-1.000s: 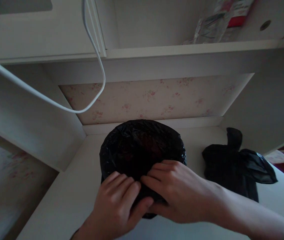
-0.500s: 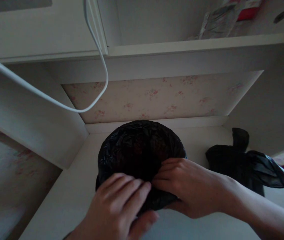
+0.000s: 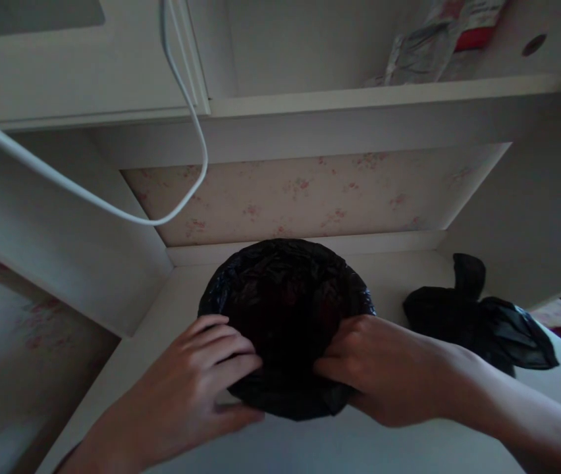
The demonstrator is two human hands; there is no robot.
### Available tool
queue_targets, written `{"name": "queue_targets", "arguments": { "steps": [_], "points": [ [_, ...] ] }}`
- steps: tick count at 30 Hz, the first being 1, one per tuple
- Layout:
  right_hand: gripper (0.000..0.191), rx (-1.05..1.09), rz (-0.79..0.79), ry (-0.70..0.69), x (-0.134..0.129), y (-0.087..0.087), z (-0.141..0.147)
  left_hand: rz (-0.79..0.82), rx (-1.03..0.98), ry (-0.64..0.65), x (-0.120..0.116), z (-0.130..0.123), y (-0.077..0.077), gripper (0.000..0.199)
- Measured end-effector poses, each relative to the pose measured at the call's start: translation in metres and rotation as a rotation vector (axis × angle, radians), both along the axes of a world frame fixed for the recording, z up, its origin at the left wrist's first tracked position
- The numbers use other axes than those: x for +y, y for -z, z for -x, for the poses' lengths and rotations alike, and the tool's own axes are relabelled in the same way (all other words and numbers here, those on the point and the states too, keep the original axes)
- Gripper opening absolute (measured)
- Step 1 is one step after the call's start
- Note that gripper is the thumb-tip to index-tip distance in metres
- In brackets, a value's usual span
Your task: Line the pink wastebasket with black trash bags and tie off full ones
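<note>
A black trash bag point(image 3: 293, 403) is spread into a wide round opening, its edge folded outward as if over a bin, though the bag hides whatever is beneath. At the left side of the rim, my left hand point(image 3: 204, 372) holds the bag with its fingers over the edge and thumb outside. Opposite it, my right hand point(image 3: 384, 368) grips the right front rim, fingers curled inward and thumb underneath. The inside of the bag is too dark to make out.
Another black plastic bag point(image 3: 478, 322) lies crumpled at right on the white surface point(image 3: 399, 263). A white cable point(image 3: 162, 220) loops down at upper left. Above the back wall runs a shelf point(image 3: 359, 99) holding plastic-wrapped packages point(image 3: 423, 49). White side panels flank the space.
My left hand has moved left and back, from the front of the rim to its left side. My right hand has shifted slightly right along the rim.
</note>
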State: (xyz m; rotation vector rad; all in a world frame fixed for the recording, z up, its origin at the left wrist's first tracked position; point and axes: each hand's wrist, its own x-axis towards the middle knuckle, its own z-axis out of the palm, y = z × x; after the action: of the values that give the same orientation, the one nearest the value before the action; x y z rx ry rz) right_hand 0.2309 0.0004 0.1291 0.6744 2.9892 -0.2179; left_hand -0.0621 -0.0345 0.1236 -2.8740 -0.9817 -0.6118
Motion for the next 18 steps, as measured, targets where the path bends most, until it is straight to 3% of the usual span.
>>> {"name": "queue_targets", "arguments": {
  "steps": [3,6,9,13,16,18],
  "points": [
    [0.013,-0.049,-0.037,-0.002,-0.006,0.007,0.012,-0.102,-0.082,0.020,-0.019,-0.029,0.009,0.049],
    [0.010,0.027,-0.035,0.007,-0.013,0.008,0.022,-0.222,-0.153,-0.062,-0.031,-0.056,0.033,0.043],
    [0.014,0.091,0.005,0.032,-0.016,0.004,0.022,-0.358,-0.196,-0.151,-0.028,-0.061,0.048,0.041],
    [0.021,0.126,-0.039,0.034,-0.009,0.004,0.006,-0.440,-0.138,-0.056,-0.004,-0.025,0.049,0.057],
    [0.023,0.154,-0.097,0.004,-0.001,0.010,-0.006,-0.379,-0.083,0.077,0.019,0.016,0.045,0.063],
    [0.025,0.158,-0.122,0.005,0.003,0.014,-0.010,-0.328,-0.065,0.083,0.031,0.038,0.039,0.061]
  ]
}}
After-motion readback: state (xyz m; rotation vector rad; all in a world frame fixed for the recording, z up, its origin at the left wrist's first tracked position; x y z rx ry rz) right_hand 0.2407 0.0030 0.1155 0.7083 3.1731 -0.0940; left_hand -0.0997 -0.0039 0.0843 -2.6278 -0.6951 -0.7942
